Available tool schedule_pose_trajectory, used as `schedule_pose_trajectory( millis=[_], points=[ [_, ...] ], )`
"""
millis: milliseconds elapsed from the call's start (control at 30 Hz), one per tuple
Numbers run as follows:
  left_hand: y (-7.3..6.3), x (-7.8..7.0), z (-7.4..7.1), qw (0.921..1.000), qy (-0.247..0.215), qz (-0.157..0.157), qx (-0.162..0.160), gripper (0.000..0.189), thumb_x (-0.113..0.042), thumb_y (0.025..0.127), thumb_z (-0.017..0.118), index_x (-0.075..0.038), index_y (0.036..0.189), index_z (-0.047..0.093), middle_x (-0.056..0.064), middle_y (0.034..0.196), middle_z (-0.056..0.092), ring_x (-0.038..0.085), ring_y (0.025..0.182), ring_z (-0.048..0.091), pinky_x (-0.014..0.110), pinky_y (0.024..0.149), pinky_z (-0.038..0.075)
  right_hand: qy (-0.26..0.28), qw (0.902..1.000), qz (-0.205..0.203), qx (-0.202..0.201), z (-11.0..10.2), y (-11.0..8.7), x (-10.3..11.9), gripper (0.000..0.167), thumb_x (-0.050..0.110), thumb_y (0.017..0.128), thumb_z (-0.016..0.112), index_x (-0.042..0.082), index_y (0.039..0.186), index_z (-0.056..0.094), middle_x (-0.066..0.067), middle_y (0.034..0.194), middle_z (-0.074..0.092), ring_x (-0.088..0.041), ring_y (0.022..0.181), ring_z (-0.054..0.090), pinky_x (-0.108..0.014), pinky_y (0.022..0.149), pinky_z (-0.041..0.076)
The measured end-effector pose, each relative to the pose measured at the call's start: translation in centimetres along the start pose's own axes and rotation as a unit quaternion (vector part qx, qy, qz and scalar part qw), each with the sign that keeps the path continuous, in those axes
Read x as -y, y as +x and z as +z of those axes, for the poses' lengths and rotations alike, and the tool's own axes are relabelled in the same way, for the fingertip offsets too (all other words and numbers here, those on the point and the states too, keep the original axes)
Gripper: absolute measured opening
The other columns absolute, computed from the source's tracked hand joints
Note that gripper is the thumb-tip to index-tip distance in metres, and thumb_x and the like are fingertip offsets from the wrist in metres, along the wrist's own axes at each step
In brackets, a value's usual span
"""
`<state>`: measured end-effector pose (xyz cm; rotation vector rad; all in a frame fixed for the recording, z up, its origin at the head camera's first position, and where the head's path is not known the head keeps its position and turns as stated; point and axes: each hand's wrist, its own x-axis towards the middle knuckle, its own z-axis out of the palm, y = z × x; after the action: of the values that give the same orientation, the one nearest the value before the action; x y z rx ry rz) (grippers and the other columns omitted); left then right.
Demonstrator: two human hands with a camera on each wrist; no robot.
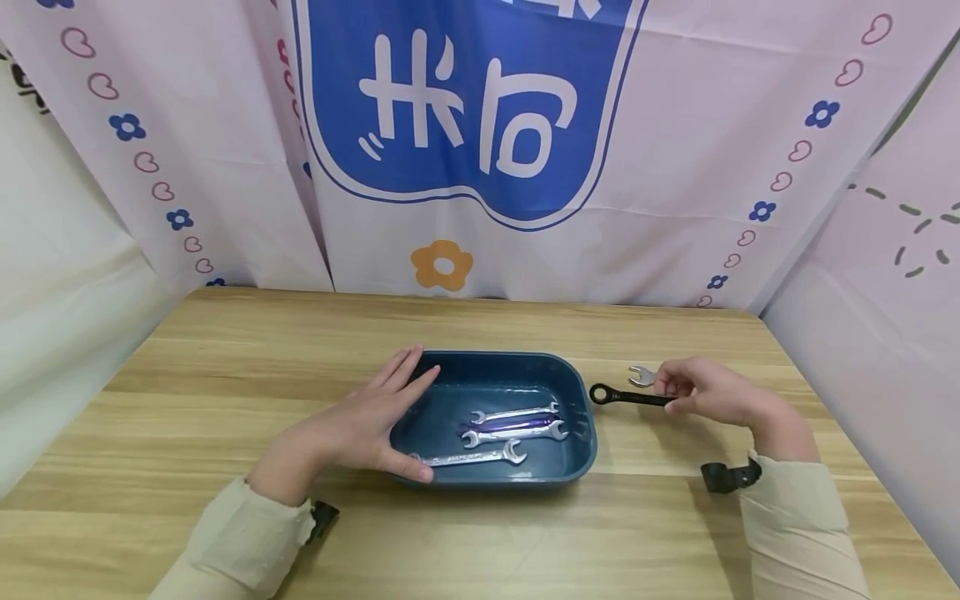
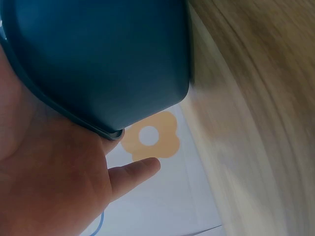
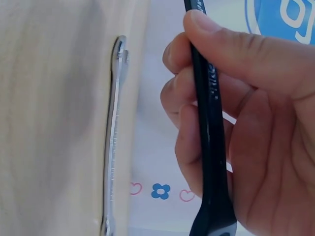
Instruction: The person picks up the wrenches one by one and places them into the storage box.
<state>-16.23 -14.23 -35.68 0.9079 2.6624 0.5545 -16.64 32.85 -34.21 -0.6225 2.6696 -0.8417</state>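
My right hand [image 1: 708,392] pinches a black ring-end wrench [image 1: 630,397] between thumb and fingers, just right of the tray. In the right wrist view, the black wrench [image 3: 209,123] crosses in front of my curled fingers. Behind it on the table lies a silver wrench [image 3: 113,128], whose open end [image 1: 641,377] shows in the head view. My left hand [image 1: 360,421] rests with spread, fairly straight fingers across the left end of a dark blue tray [image 1: 588,442]. In the left wrist view, the palm lies against the rim of the tray [image 2: 108,64].
Inside the tray lie silver open-end wrenches, one [image 1: 472,458] near the front wall, and a purple wrench [image 1: 468,429] partly covered by silver ones. A wooden table [image 1: 480,542] carries everything. A printed cloth [image 1: 675,208] hangs along its back edge.
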Motion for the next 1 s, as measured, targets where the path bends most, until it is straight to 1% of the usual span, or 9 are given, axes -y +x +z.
schedule_pose_trajectory(
  millis=[300, 400, 533, 633, 767, 900, 1000],
  points=[
    [0.1, 0.1, 0.2, 0.9999, -0.004, 0.010, -0.005, 0.132, -0.076, 0.065, 0.076, -0.013, 0.161, 0.011, 0.010, 0.168, -0.011, 0.037, 0.155, -0.008, 0.075, 0.112, 0.019, -0.015, 0.9997, 0.000, -0.019, -0.6, -0.7, 1.1, 0.017, -0.001, 0.084, 0.071, 0.008, 0.095, 0.062, 0.001, 0.087, 0.060, -0.002, 0.077, 0.053, -0.022, 0.069, 0.046],
    [0.1, 0.1, 0.2, 0.9999, -0.005, 0.009, -0.005, 0.133, -0.077, 0.065, 0.075, -0.012, 0.161, 0.009, 0.010, 0.168, -0.012, 0.037, 0.155, -0.008, 0.076, 0.111, 0.019, -0.025, 0.9993, -0.011, -0.025, -0.8, -0.8, 1.5, 0.017, -0.002, 0.085, 0.071, 0.008, 0.095, 0.062, 0.002, 0.086, 0.060, -0.001, 0.076, 0.052, -0.023, 0.068, 0.045],
    [0.0, 0.1, 0.1, 0.9999, -0.006, 0.008, -0.006, 0.135, -0.077, 0.064, 0.075, -0.010, 0.161, 0.008, 0.010, 0.168, -0.012, 0.038, 0.155, -0.008, 0.075, 0.111, 0.019, -0.035, 0.9982, -0.024, -0.043, -0.9, -0.9, 2.1, 0.018, -0.004, 0.085, 0.070, 0.009, 0.093, 0.062, 0.004, 0.082, 0.060, -0.001, 0.075, 0.053, -0.023, 0.068, 0.047],
    [0.0, 0.1, 0.0, 0.9999, -0.006, 0.007, -0.007, 0.136, -0.076, 0.064, 0.075, -0.009, 0.161, 0.006, 0.010, 0.168, -0.011, 0.037, 0.155, -0.008, 0.074, 0.112, 0.018, -0.039, 0.9973, -0.026, -0.056, -1.1, -1.0, 2.6, 0.019, -0.006, 0.084, 0.070, 0.009, 0.093, 0.062, 0.004, 0.081, 0.060, -0.001, 0.075, 0.054, -0.024, 0.068, 0.048],
    [0.0, 0.2, 0.0, 0.9999, -0.005, 0.008, -0.005, 0.137, -0.077, 0.065, 0.074, -0.010, 0.161, 0.003, 0.010, 0.168, -0.012, 0.036, 0.155, -0.009, 0.074, 0.113, 0.018, -0.045, 0.9965, -0.034, -0.061, -1.2, -1.1, 3.3, 0.019, -0.004, 0.085, 0.070, 0.010, 0.094, 0.062, 0.005, 0.082, 0.060, -0.001, 0.076, 0.054, -0.024, 0.068, 0.049],
    [0.0, 0.2, 0.1, 1.0000, -0.005, 0.007, -0.003, 0.139, -0.079, 0.064, 0.073, -0.009, 0.161, 0.002, 0.009, 0.168, -0.013, 0.035, 0.155, -0.010, 0.075, 0.112, 0.018, -0.049, 0.9952, -0.051, -0.068, -1.1, -1.2, 4.1, 0.019, -0.003, 0.086, 0.071, 0.011, 0.094, 0.062, 0.006, 0.082, 0.060, -0.001, 0.076, 0.054, -0.023, 0.067, 0.048],
    [0.0, 0.2, 0.1, 1.0000, -0.004, 0.007, -0.004, 0.140, -0.080, 0.064, 0.073, -0.007, 0.160, 0.003, 0.009, 0.168, -0.012, 0.035, 0.155, -0.010, 0.073, 0.114, 0.017, -0.056, 0.9935, -0.066, -0.074, -0.9, -1.1, 4.7, 0.019, -0.003, 0.086, 0.072, 0.012, 0.094, 0.062, 0.008, 0.082, 0.060, -0.001, 0.076, 0.054, -0.023, 0.067, 0.048]
  ],
)
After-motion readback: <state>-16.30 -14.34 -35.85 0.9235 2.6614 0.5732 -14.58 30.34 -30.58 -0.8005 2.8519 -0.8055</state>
